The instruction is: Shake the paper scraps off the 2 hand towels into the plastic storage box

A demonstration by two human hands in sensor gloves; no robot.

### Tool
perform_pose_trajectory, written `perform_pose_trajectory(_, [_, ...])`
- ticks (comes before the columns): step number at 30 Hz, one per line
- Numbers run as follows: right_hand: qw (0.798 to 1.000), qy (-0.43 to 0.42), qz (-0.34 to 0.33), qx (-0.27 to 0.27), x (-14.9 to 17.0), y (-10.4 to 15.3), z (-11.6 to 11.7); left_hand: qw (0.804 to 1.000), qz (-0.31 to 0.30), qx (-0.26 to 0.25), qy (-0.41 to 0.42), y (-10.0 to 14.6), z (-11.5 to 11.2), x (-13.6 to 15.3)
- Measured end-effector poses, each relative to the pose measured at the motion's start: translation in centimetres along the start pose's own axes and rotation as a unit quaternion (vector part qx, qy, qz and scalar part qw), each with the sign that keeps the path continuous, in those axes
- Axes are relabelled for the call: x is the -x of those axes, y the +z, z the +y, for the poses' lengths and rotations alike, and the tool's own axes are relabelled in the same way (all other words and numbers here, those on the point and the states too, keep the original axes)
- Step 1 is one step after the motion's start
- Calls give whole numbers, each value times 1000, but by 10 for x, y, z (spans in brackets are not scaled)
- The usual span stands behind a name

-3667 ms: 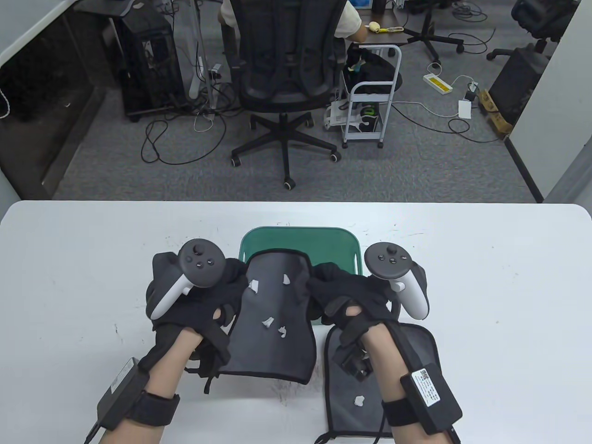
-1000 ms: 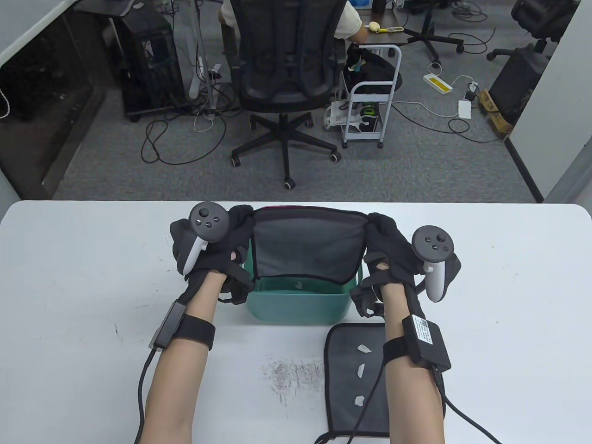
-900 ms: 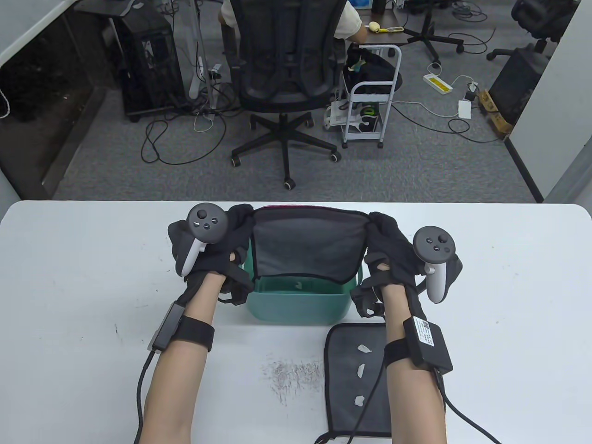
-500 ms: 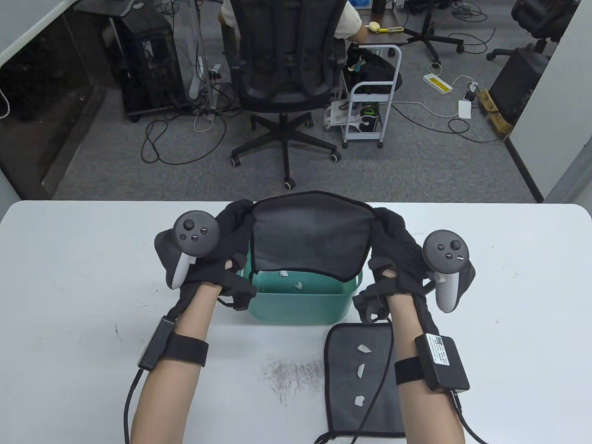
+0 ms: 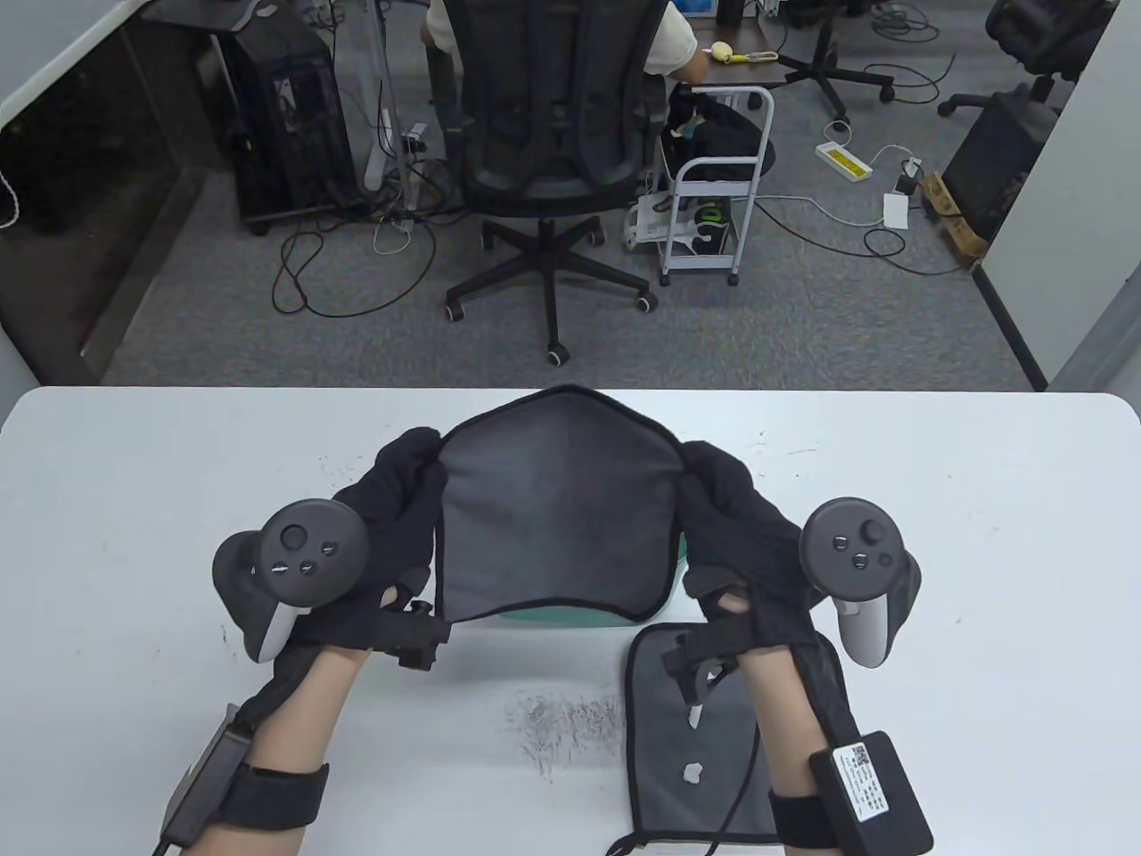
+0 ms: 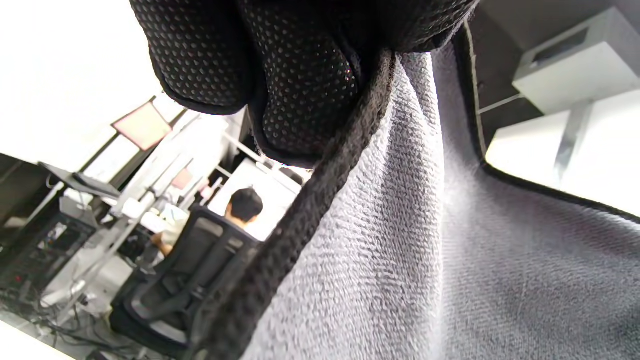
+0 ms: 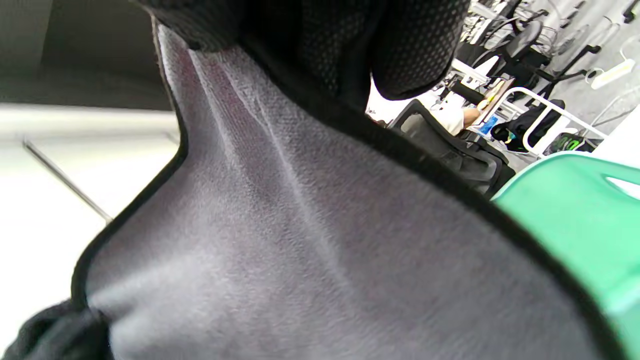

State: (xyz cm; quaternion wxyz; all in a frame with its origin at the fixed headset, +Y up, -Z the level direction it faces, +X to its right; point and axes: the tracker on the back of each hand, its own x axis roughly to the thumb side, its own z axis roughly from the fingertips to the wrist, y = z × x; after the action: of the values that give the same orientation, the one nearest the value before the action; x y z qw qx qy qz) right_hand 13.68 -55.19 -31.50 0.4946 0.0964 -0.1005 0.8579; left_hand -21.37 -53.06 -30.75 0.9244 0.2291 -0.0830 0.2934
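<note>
Both hands have drawn back toward the lower edge of the table view since half a second ago, and towel 1 (image 5: pixel 557 517) has swung up with them, so it now hides nearly all of the plastic storage box (image 5: pixel 570 615); only a green strip shows under the towel's lower hem at frame centre. No scraps are visible on the side of towel 1 facing the camera, which suggests its load has dropped, though the box interior is now hidden and cannot be checked.

Left hand (image 5: pixel 392 535) pinches the towel's left edge between curled fingers (image 6: pixel 300 90); right hand (image 5: pixel 740 544) pinches the right edge likewise, and the cloth hangs between them, clear of the surface (image 5: pixel 134 499).

Towel 2 (image 5: pixel 660 785) lies flat at lower right of the table view, just beside the box, partly under the right forearm. 2 paper scraps (image 5: pixel 691 772) remain on it, so that half of the task is judged not yet done.

Obstructions: the right forearm and its cable cross towel 2. A dark scuff mark (image 5: pixel 562 722) sits left of it. An office chair (image 5: pixel 553 116) stands beyond the surface.
</note>
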Motion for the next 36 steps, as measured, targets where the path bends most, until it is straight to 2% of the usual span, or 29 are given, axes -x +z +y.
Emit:
perform_pose_trajectory(5, [998, 31, 9, -50, 4, 12, 34, 998, 8, 19, -54, 27, 6, 27])
perform_pose_trajectory(17, [982, 56, 43, -176, 40, 34, 124, 987, 97, 107, -70, 87, -7, 115])
perform_pose_trajectory(27, [964, 45, 70, -252, 41, 59, 175, 965, 164, 181, -97, 114, 2, 147])
perform_pose_trajectory(31, [953, 63, 129, -269, 56, 57, 200, 950, 200, 218, -103, 117, -13, 166])
perform_pose_trajectory(34, [944, 88, 169, -268, 73, 50, 217, 938, 222, 242, -113, 116, -36, 182])
perform_pose_trajectory(36, [943, 126, 170, -258, 82, 45, 227, 934, 230, 243, -127, 115, -51, 189])
